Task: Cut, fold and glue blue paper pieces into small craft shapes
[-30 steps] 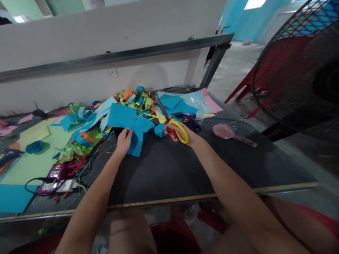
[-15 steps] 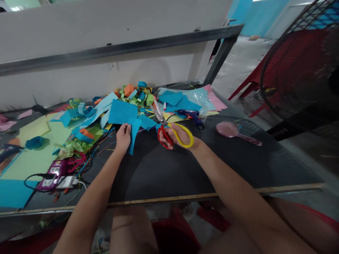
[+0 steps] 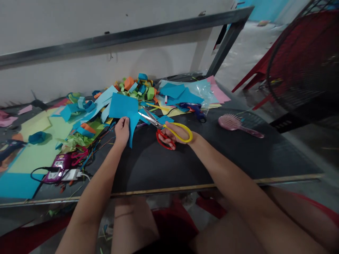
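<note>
Pinched between the fingers of my left hand (image 3: 122, 132) is a blue sheet of paper (image 3: 123, 106), held upright above the table, with a narrow strip hanging down on its right side. My right hand (image 3: 174, 135) grips a pair of scissors (image 3: 156, 124) with one yellow and one red handle loop. Their blades are parted and point left, the tips close to the right edge of the blue paper. Whether the blades touch the paper I cannot tell. Smaller blue paper pieces (image 3: 165, 120) lie on the table behind the scissors.
A heap of folded paper pieces (image 3: 137, 88) lies at the back. To its right are a blue glue gun (image 3: 194, 110) and a pink hairbrush (image 3: 238, 126). A purple power strip (image 3: 60, 165) with cables sits at the left. A fan (image 3: 304, 60) stands beyond the table's right end.
The scissors have swung from pointing up to pointing left, towards the blue paper, with their blades spread wider. My left hand keeps its hold on the paper. The view has shifted slightly.
</note>
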`<state>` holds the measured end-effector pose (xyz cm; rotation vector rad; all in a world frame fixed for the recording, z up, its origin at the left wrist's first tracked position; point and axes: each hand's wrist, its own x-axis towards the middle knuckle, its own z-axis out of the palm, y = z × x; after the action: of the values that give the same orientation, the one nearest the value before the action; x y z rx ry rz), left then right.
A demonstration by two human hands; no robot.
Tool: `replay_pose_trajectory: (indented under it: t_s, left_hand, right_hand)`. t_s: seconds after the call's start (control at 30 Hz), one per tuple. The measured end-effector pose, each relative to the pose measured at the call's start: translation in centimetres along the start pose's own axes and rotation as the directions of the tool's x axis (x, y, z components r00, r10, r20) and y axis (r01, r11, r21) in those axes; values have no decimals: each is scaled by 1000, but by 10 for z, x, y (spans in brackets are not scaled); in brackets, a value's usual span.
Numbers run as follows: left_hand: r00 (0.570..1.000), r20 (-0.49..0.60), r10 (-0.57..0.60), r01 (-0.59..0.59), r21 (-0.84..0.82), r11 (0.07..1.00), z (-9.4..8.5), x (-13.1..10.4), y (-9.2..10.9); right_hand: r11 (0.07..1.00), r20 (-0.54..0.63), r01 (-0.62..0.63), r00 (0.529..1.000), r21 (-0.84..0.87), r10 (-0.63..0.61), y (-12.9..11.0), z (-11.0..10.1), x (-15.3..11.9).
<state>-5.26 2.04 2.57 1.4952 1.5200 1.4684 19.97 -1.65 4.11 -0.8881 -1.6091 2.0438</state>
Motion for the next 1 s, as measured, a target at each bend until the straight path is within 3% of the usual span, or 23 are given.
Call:
replay_pose_trajectory:
  t_s: [0.23, 0.57, 1.0]
  left_hand:
    - [999, 4, 47, -47, 0, 999, 1, 1, -5]
    - [997, -52, 49, -51, -51, 997, 0, 4, -4]
    - [998, -48, 37, -40, -59, 997, 0, 3, -1]
  right_hand:
    - [998, 66, -57, 996, -29, 59, 7, -17, -6]
    - [1000, 181, -15, 983, 6, 14, 15, -22, 0]
    - [999, 179, -32, 984, 28, 26, 18, -24, 1]
